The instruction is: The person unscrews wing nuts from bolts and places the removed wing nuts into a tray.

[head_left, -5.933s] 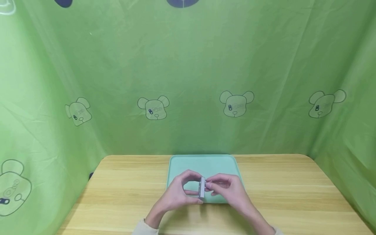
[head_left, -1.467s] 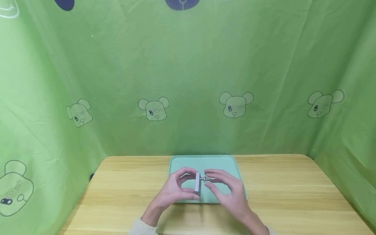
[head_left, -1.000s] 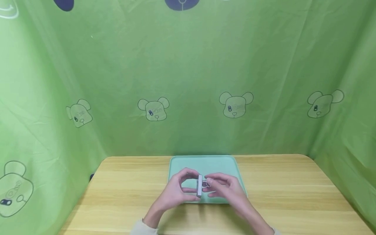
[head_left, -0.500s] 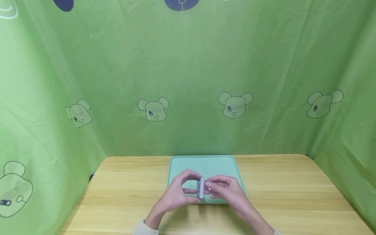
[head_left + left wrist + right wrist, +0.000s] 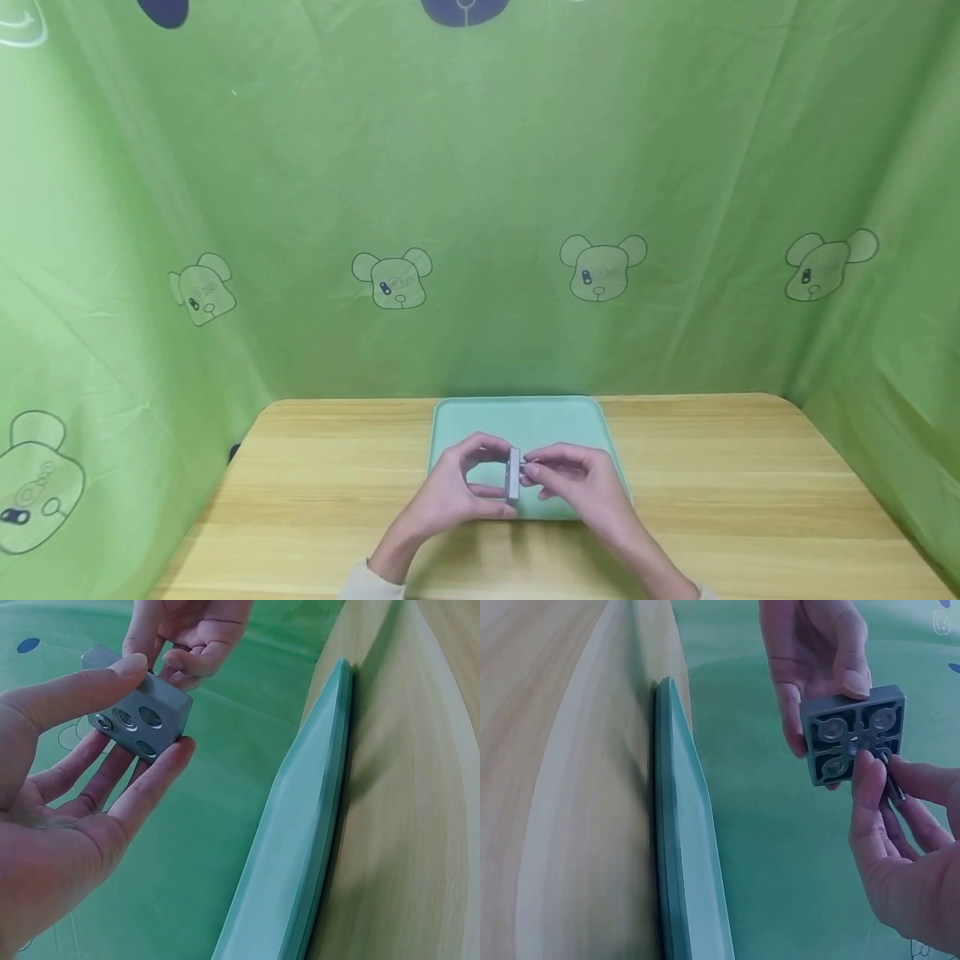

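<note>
My left hand holds a small square grey metal block on edge above the tray, thumb on one edge and fingers on the opposite one. In the left wrist view the block shows a flat face with several round holes. The right wrist view has its recessed back, with ringed holes near the corners and one in the middle. There my right hand pinches a threaded metal screw between thumb and fingers, its end right at the block's back. The fingertips partly hide where screw and block meet.
A pale green tray lies below both hands on the wooden table. Green fabric printed with bear heads hangs behind the table and along both sides.
About 1.5 s ago the right fingers were spread round the screw, whose shank stuck out from the block. They have since closed in on it near the block, which has tilted slightly back and forth.
</note>
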A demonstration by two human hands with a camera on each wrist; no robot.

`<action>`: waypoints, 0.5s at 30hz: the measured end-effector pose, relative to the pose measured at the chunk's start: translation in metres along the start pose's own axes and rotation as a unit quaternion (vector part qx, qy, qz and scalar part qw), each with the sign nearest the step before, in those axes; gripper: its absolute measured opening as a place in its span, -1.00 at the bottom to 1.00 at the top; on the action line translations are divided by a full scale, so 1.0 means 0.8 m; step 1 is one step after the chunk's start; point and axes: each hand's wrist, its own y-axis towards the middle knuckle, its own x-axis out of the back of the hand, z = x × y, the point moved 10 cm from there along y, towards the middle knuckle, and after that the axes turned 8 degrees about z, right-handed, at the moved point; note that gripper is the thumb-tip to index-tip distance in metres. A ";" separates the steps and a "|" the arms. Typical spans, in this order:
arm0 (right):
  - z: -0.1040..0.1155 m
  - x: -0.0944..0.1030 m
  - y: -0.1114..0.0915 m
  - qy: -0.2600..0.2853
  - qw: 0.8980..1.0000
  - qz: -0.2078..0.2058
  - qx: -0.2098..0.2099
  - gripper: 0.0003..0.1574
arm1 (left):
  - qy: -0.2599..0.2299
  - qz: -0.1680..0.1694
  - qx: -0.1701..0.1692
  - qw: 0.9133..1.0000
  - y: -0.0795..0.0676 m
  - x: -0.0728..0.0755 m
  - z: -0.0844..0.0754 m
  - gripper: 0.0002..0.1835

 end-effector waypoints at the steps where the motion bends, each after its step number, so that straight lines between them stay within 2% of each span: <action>1: 0.003 0.000 -0.001 -0.010 1.000 -0.004 0.010 -0.69 | -0.003 -0.001 0.001 1.000 0.000 0.001 0.000 -0.26; 6: 0.017 0.000 -0.004 -0.050 0.996 -0.029 0.068 -0.79 | -0.027 0.000 0.004 1.000 -0.001 0.003 0.003 -0.28; 10: 0.030 -0.001 -0.009 -0.081 0.988 -0.045 0.121 -0.80 | -0.040 0.004 0.003 0.999 -0.001 0.004 0.005 -0.29; 13: 0.043 -0.005 -0.012 -0.105 0.978 -0.050 0.175 -0.79 | -0.050 0.007 0.001 0.999 -0.001 0.005 0.005 -0.29; 15: 0.054 -0.008 -0.016 -0.128 0.964 -0.048 0.227 -0.76 | -0.058 0.009 0.002 0.998 -0.001 0.005 0.005 -0.29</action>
